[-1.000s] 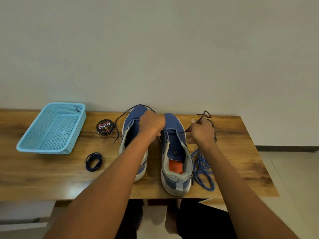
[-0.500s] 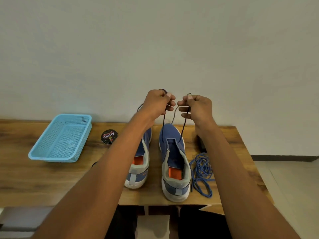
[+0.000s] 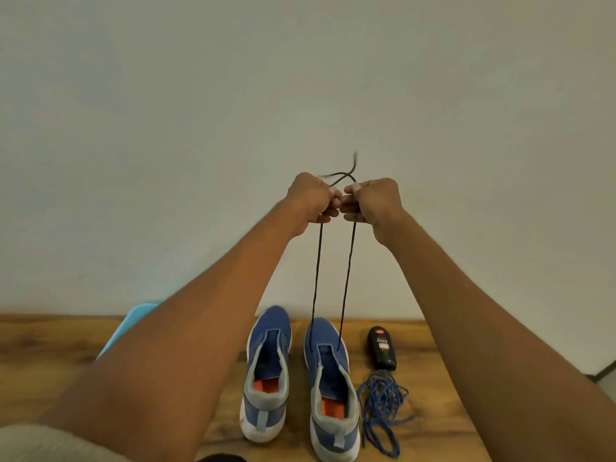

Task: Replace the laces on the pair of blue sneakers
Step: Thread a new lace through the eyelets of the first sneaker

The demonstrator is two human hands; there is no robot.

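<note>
A person's two bare arms reach forward over a wooden table (image 3: 433,395); both hands are raised high in front of a plain wall, close together, knuckles almost touching. The left hand (image 3: 315,200) has its fingers curled into a fist round one strand of a dark lace (image 3: 316,278); the right hand (image 3: 373,201) grips the other strand the same way, thumb pressed on top. The two strands run down, nearly parallel and taut, from the undersides of the fists to the front eyelets of the right sneaker (image 3: 330,378); the short free ends cross and stick up just above the hands, blurred.

The step in hand seems to be evening out the new lace after its first pass through the lowest eyelets; to do it well, both ends should be pulled up together, the tips matched against each other, and the longer side fed back until they are level, with the sneaker kept flat on the table.

The left sneaker (image 3: 266,371) stands just beside its partner, with no lace visible; both heels face the viewer. A loose tangle of blue laces (image 3: 383,405) lies on the table just right of the right sneaker; a small dark bottle (image 3: 382,348) lies beyond the tangle. A light blue basket (image 3: 133,321) shows partly behind the left forearm.
</note>
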